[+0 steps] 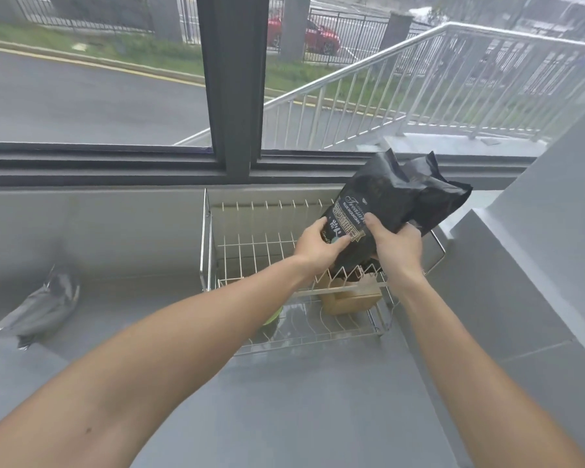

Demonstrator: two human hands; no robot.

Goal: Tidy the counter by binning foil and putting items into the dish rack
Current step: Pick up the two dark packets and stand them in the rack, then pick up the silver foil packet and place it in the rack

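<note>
A black coffee bag (395, 201) with gold lettering is held upright over the wire dish rack (210, 251), its crumpled top leaning right. My left hand (318, 246) grips the bag's lower left side. My right hand (397, 246) grips its lower right side, thumb on the front. The bag's bottom end dips behind the rack's zigzag plate holder. A crumpled piece of silver foil (39, 310) lies on the grey counter at the far left, well away from both hands.
Inside the rack sits a brown cardboard box (350, 300), and a bit of something green (272, 317) shows beside my left forearm. A dark window frame (232, 86) rises behind the rack. A grey wall (537, 251) slopes along the right.
</note>
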